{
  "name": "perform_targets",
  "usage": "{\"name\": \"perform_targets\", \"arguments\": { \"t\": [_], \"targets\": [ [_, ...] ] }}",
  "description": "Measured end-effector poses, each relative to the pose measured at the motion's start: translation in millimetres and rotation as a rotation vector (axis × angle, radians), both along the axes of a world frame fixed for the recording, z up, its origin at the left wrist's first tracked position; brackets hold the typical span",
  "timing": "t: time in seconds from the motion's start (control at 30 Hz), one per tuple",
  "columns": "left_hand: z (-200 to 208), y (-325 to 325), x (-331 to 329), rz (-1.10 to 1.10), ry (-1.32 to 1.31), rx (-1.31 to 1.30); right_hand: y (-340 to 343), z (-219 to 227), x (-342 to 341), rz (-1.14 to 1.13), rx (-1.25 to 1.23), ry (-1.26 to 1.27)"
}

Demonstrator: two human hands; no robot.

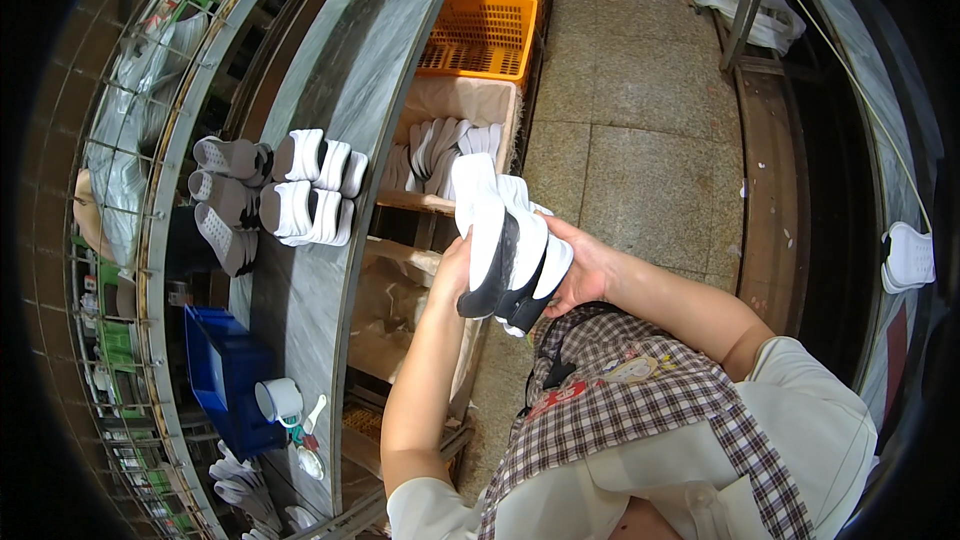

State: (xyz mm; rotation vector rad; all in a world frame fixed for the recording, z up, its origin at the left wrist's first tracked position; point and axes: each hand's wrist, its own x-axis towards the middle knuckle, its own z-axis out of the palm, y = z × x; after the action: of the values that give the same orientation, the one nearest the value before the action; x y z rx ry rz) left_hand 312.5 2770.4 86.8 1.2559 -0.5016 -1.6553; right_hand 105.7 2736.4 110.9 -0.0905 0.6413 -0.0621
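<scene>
Stone-tile floor [640,120] fills the upper centre of the frame, with a long grey marble bench [340,80] curving down the left. You hold a stack of white shoe soles [505,240] with dark undersides at frame centre, just above your checked apron [640,390]. Your left hand [452,270] presses the left side of the stack, fingers curled against it. Your right hand [582,270] cups the right side from behind, fingers wrapped on the soles. Both hands are closed on the same stack, which is lifted clear of the bench.

On the bench, left of centre, more white soles [310,185] lie in short rows, touching each other. Under the bench edge a cloth-lined box [455,105] holds further soles standing on edge. An orange plastic crate [480,35] sits just above it in the frame. A blue tray [225,370] and a white cup [278,400] sit lower left. One white sole [908,255] hangs at the right edge.
</scene>
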Motion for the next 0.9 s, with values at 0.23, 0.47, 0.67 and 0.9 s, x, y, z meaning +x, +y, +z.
{"name": "perform_targets", "arguments": {
  "t": [0.23, 0.47, 0.67, 0.9],
  "targets": [
    [44.2, 10.2, -26.8, 0.057, 0.036, -0.015, -3.9, 6.7, 0.5, -0.045, -0.121, -0.064],
    [54.6, 10.4, -26.9, 0.112, 0.187, -0.179, -10.1, 24.2, 5.6, -0.253, -0.865, 0.075],
    [43.9, 3.8, -13.5, 0.082, 0.34, -0.226, -20.6, 39.7, -2.4, -0.218, -1.063, -0.004],
    [36.8, 1.3, -10.7, 0.086, 0.275, -0.296, -34.2, 38.9, -10.1, -0.022, -1.29, 0.196]
  ]
}}
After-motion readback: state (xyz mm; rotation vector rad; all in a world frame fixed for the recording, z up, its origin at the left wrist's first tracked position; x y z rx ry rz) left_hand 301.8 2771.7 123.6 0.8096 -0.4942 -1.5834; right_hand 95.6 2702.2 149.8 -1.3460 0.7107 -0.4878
